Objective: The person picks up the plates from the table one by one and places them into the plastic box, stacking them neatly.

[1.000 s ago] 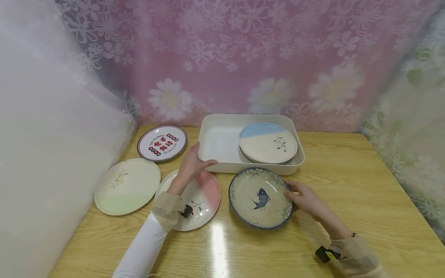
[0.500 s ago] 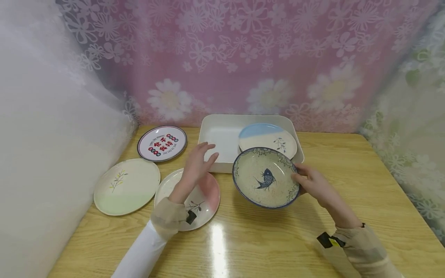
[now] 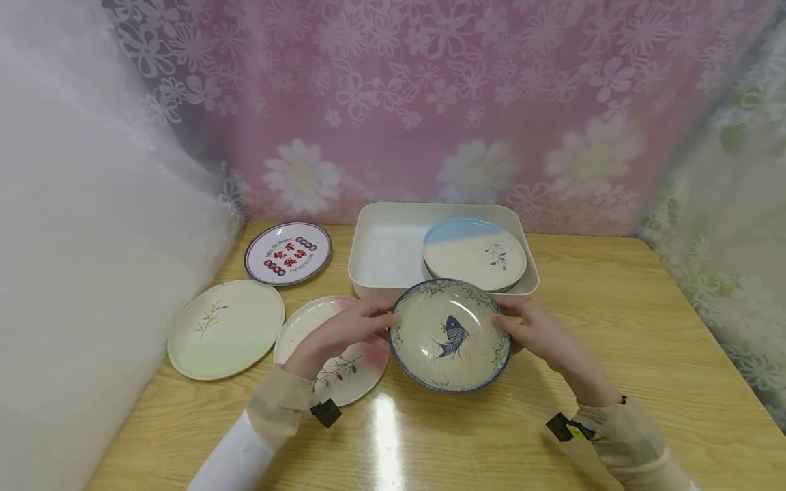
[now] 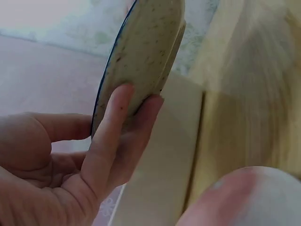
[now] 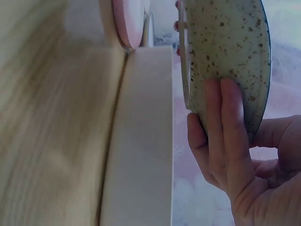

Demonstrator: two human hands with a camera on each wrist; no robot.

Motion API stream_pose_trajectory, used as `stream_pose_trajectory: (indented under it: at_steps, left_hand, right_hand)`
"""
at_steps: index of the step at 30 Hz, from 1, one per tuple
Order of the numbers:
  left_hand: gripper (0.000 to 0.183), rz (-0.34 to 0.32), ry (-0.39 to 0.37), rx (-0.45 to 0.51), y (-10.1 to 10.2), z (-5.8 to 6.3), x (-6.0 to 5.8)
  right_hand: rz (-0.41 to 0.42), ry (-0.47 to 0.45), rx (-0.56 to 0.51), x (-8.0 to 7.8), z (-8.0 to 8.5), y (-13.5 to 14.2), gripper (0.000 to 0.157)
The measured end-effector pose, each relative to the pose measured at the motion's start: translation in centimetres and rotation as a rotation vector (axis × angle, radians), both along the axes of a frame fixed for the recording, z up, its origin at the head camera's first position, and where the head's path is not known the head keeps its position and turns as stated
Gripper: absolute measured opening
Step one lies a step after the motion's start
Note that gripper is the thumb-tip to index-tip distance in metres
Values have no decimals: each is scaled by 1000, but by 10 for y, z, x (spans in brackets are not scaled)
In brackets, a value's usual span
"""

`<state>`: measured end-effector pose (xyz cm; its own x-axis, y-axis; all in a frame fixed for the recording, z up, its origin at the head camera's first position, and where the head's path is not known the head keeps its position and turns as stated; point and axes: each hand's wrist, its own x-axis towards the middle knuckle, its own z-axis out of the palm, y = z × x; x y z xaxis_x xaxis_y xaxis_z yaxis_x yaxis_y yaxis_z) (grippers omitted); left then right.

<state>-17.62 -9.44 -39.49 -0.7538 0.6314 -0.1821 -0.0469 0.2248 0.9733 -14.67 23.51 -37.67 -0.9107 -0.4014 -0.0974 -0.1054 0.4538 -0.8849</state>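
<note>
A deep round dish (image 3: 451,337) with a blue rim and a blue fish painted inside is held above the table, just in front of the white bin. My left hand (image 3: 346,331) grips its left edge, thumb over the rim and fingers beneath. On the opposite edge my right hand (image 3: 537,334) holds it the same way. Both wrist views show the speckled underside (image 4: 141,52) with fingers spread against it; the right wrist view has the foot ring of the dish (image 5: 185,61). Below my left hand lies a pink and white plate (image 3: 353,378), partly hidden.
The white bin (image 3: 383,262) stands at the back with a stack of plates on its right side, a blue and cream plate (image 3: 473,256) uppermost. To the left lie a green and cream plate (image 3: 227,334) and a white plate with red lettering (image 3: 287,254).
The right hand lifted the dish off the table toward the bin, then brought it slightly left and nearer. My left hand left the bin's edge and took hold of the dish's left rim.
</note>
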Motion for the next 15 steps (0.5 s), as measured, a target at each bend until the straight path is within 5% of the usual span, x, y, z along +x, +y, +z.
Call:
stream_pose_trajectory:
  at_steps: [5,15]
  left_hand:
    - [45,-62,-36,5,-9,-7,8]
    - [42,24,-55,54,-11,-8,10]
  right_hand:
    - [36,-25,7,3,-7,-5,46]
    - [4,-38,-7,-3,-11,-8,45]
